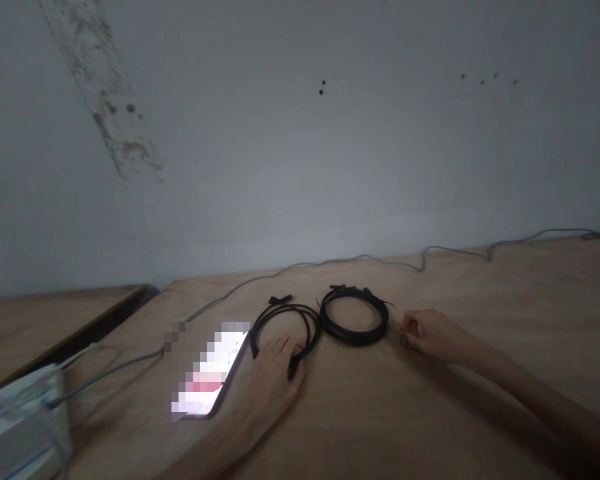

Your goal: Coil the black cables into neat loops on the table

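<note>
While the left hand [275, 377] closes over the near edge of one coiled black cable [285, 327], apparently pinning it to the plywood desk [530, 300], the curled right hand [420, 333] sits just beside a second coil [354, 317], perhaps pinching a thin wire [404, 340]

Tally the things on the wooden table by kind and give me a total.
Coiled black cables: 2
Grey cable: 1
Phone with a blurred screen: 1
White package: 1
Total: 5
</note>
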The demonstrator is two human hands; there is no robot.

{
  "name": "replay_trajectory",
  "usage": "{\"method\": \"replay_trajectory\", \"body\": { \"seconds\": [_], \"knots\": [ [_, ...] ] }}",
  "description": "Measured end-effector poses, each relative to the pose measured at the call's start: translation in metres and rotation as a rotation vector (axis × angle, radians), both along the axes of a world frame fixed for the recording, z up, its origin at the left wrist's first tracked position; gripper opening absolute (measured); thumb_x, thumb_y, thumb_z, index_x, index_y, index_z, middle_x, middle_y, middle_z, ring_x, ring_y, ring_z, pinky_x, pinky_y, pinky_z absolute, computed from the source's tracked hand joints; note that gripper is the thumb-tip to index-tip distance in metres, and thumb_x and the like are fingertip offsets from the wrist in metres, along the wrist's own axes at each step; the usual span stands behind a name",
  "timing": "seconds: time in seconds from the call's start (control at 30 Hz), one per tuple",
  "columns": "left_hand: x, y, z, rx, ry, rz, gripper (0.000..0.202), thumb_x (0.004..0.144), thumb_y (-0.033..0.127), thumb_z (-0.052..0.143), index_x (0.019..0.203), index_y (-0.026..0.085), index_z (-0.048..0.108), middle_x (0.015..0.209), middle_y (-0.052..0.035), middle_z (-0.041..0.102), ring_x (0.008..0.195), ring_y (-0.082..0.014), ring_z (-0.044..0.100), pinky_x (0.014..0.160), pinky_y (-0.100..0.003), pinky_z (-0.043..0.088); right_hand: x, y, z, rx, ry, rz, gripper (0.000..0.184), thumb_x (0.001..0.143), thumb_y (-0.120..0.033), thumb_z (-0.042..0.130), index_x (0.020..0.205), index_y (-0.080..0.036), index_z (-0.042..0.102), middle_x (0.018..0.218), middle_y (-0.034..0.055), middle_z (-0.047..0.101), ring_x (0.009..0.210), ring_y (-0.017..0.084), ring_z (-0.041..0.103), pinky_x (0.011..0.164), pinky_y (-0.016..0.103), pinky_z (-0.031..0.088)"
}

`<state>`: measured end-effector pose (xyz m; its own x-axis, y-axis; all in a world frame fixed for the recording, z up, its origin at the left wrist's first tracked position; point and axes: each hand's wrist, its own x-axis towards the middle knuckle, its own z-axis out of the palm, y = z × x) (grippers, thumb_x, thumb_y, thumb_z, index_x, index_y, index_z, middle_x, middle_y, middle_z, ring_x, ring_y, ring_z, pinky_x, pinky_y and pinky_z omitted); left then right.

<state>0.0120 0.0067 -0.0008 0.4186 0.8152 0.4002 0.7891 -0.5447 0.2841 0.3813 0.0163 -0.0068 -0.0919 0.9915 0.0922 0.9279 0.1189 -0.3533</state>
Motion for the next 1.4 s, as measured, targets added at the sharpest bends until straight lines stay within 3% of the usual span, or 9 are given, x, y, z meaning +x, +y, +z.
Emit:
{"method": "replay_trajectory", "body": {
  "seconds": [0.2, 0.47, 0.73, 0.87, 1.0, 1.13, 1.27, 1.4],
  "knots": [
    [0.0, -0.002, -0.004, -0.057, 0.009, -0.041, 0.027, 0.082, 0.012, 0.057, 0.107, 0.02, 0.064, 0.11, -0.009, 0.071, 0.107, -0.0291, 0.065, 0.094, -0.045, 0.051, -0.001, -0.005, 0.006, 0.015, -0.031, 0.035, 0.01, 0.08, -0.022, 0.062, 0.081, -0.018, 0.071, 0.073, 0.0068, 0.072, 0.062, 0.019, 0.063, 0.055, 0.027, 0.034],
    [0.003, -0.008, -0.001, -0.013, 0.05, -0.103, 0.007, 0.087, 0.027, 0.059, 0.09, 0.021, 0.063, 0.089, -0.0048, 0.069, 0.084, -0.0237, 0.064, 0.078, -0.037, 0.048, -0.01, -0.007, 0.002, -0.03, 0.078, 0.003, 0.021, 0.075, -0.011, 0.057, 0.078, -0.02, 0.076, 0.074, 0.0049, 0.075, 0.064, 0.018, 0.066, 0.057, 0.025, 0.038],
    [0.004, -0.015, 0.002, -0.024, 0.045, -0.209, 0.011, 0.086, 0.024, 0.056, 0.093, 0.021, 0.064, 0.085, -0.0042, 0.067, 0.082, -0.0223, 0.064, 0.074, -0.034, 0.047, -0.019, -0.013, 0.016, 0.027, 0.182, 0.068, 0.014, 0.075, -0.021, 0.063, 0.081, -0.021, 0.076, 0.075, 0.0044, 0.075, 0.068, 0.02, 0.065, 0.056, 0.025, 0.04],
    [0.006, -0.034, 0.011, -0.102, -0.012, -0.281, 0.016, 0.085, 0.024, 0.056, 0.098, 0.022, 0.064, 0.086, -0.0032, 0.067, 0.081, -0.0205, 0.063, 0.075, -0.033, 0.049, -0.028, -0.019, 0.026, 0.063, 0.27, 0.09, 0.015, 0.079, -0.028, 0.063, 0.08, -0.021, 0.076, 0.073, 0.0039, 0.074, 0.065, 0.019, 0.063, 0.053, 0.025, 0.039],
    [0.006, -0.05, 0.031, -0.239, -0.029, -0.433, 0.021, 0.085, 0.031, 0.063, 0.106, 0.026, 0.065, 0.102, -0.0024, 0.072, 0.094, -0.022, 0.066, 0.087, -0.034, 0.052, -0.03, -0.021, 0.029, 0.066, 0.279, 0.12, 0.017, 0.08, -0.032, 0.064, 0.082, -0.02, 0.077, 0.071, 0.0039, 0.073, 0.063, 0.019, 0.061, 0.052, 0.024, 0.037],
    [-0.007, -0.031, 0.037, -0.088, -0.07, -0.23, 0.019, 0.095, 0.03, 0.054, 0.11, 0.027, 0.064, 0.114, -0.0044, 0.07, 0.108, -0.0251, 0.063, 0.097, -0.04, 0.049, -0.029, -0.022, 0.027, 0.08, 0.237, 0.165, 0.019, 0.081, -0.031, 0.062, 0.084, -0.021, 0.077, 0.074, 0.0049, 0.073, 0.065, 0.019, 0.061, 0.053, 0.025, 0.039],
    [-0.03, 0.004, 0.018, 0.079, -0.092, -0.034, 0.026, 0.094, 0.025, 0.052, 0.118, 0.022, 0.06, 0.121, -0.0091, 0.064, 0.114, -0.0281, 0.059, 0.099, -0.045, 0.047, -0.033, -0.023, 0.027, 0.091, 0.197, 0.189, 0.018, 0.083, -0.031, 0.06, 0.083, -0.021, 0.076, 0.071, 0.0033, 0.071, 0.064, 0.019, 0.06, 0.053, 0.024, 0.038],
    [-0.041, 0.017, 0.001, 0.035, -0.061, 0.072, 0.034, 0.089, 0.026, 0.056, 0.123, 0.02, 0.058, 0.12, -0.01, 0.064, 0.113, -0.0309, 0.057, 0.098, -0.049, 0.047, -0.037, -0.025, 0.026, 0.117, 0.175, 0.215, 0.022, 0.088, -0.035, 0.059, 0.081, -0.021, 0.075, 0.073, 0.0033, 0.071, 0.064, 0.019, 0.06, 0.055, 0.024, 0.039]
  ]
}}
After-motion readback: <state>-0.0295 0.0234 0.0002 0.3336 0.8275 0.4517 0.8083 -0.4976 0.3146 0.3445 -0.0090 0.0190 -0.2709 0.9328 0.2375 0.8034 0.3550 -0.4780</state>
